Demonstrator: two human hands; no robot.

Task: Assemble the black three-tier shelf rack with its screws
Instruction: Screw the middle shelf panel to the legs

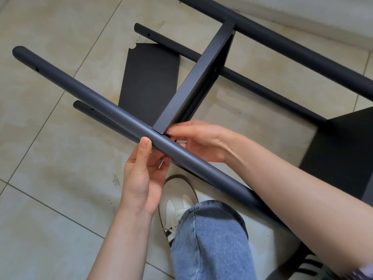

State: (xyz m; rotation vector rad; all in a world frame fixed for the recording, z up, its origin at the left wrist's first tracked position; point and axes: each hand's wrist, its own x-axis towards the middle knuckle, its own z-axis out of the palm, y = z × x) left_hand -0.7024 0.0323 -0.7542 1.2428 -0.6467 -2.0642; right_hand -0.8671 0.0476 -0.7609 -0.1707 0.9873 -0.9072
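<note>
The black shelf rack lies on its side on the tiled floor. Its near pole [84, 91] runs from upper left to lower right. A black shelf panel [193, 77] stands on edge and meets this pole at a joint. My left hand [141, 178] grips the pole from below, thumb pressed on top just beside the joint. My right hand [199, 140] reaches behind the pole, its fingertips pinching at the shelf's corner; anything held there is hidden. A far pole [292, 47] crosses the top right. Another shelf panel [343, 154] sits at the right.
A loose black shelf panel [149, 77] lies flat on the floor under the frame, with two lower poles [252, 81] beside it. My knee in blue jeans [210, 239] and a white shoe [177, 201] are below the pole. A white wall edge runs along the top right.
</note>
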